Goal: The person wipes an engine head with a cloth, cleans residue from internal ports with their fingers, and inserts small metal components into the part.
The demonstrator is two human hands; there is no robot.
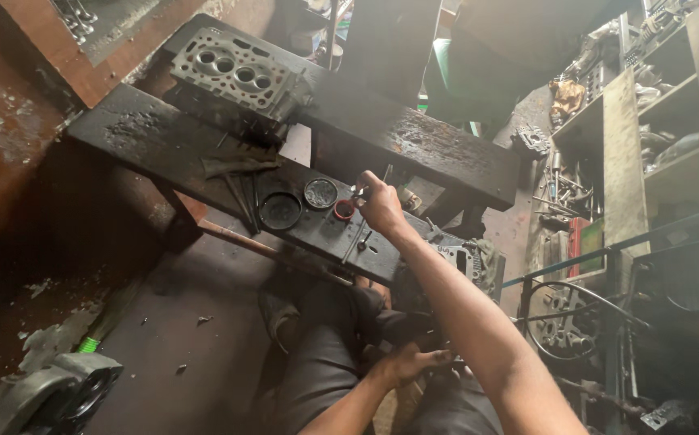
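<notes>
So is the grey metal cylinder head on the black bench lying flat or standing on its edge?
Lying flat: the grey metal cylinder head rests on the black bench, round chamber openings facing up.

A black, grimy workbench carries a grey cylinder head, some flat dark tools, a black round lid, a shallow round tin and a small red cap.

Single head-worn camera looking steeply down, tilting sideways, facing a black workbench at mid distance, taking in the wearer's own arms and lap near, shelving running along the right.
</notes>
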